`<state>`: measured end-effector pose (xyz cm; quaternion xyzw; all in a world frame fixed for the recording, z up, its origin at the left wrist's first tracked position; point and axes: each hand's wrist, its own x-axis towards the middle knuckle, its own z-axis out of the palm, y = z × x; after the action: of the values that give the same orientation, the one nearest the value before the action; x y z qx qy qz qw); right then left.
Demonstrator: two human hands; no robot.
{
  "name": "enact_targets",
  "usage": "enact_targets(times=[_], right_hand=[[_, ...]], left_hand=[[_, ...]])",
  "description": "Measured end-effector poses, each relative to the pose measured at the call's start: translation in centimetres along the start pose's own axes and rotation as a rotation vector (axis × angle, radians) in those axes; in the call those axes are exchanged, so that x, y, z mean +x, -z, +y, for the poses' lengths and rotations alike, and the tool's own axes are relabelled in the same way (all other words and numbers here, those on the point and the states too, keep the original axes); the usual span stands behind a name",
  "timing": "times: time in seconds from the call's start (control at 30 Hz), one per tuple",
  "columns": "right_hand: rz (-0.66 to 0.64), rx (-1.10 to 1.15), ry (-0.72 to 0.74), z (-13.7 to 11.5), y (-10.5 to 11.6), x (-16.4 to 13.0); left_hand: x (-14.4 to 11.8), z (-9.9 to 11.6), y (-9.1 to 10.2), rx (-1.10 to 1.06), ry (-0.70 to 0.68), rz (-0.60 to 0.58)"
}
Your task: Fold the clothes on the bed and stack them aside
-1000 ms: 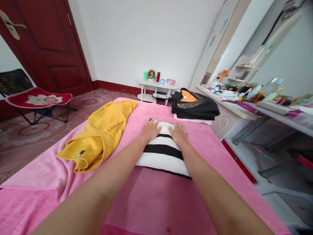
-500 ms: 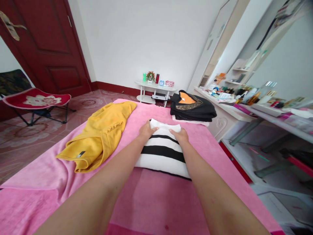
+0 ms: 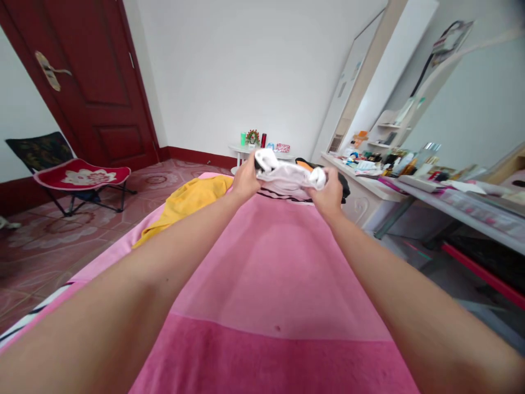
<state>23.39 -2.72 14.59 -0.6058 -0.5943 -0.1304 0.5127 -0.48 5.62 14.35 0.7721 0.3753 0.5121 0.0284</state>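
Both my hands hold a folded black-and-white striped garment point(image 3: 287, 176) up above the far end of the pink blanket point(image 3: 266, 273). My left hand point(image 3: 245, 179) grips its left end and my right hand point(image 3: 330, 192) grips its right end. A yellow garment point(image 3: 188, 200) lies crumpled on the blanket to the left, partly hidden by my left forearm. A folded black garment point(image 3: 343, 189) at the far right is mostly hidden behind my right hand.
A small white table point(image 3: 246, 150) with little items stands by the far wall. A cluttered white dresser point(image 3: 394, 180) with mirror runs along the right. A red folding chair point(image 3: 77, 178) and a dark red door point(image 3: 90, 82) are at the left.
My hands closed on the striped garment's far end and lifted it off the blanket, up and away toward the far right. The camera view tilted upward.
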Motion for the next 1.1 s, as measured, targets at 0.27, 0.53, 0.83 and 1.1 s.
enact_targets(times=[0.27, 0.53, 0.83, 1.1], right_hand=[[-0.445, 0.136, -0.032, 6.6, -0.3, -17.9], [-0.401, 0.187, -0.052, 7.0, -0.1, -17.8], [-0.346, 0.201, -0.065, 7.1, 0.2, -18.1], [-0.316, 0.127, -0.053, 6.1, 0.8, -17.9]], left_hand=[[-18.4, -4.8, 0.3, 0.032, -0.104, -0.491], [-18.8, -4.3, 0.6, -0.034, -0.005, -0.439], [-18.9, -2.3, 1.8, -0.002, -0.021, -0.357], [-18.8, -2.2, 1.6, 0.051, 0.083, -0.335]])
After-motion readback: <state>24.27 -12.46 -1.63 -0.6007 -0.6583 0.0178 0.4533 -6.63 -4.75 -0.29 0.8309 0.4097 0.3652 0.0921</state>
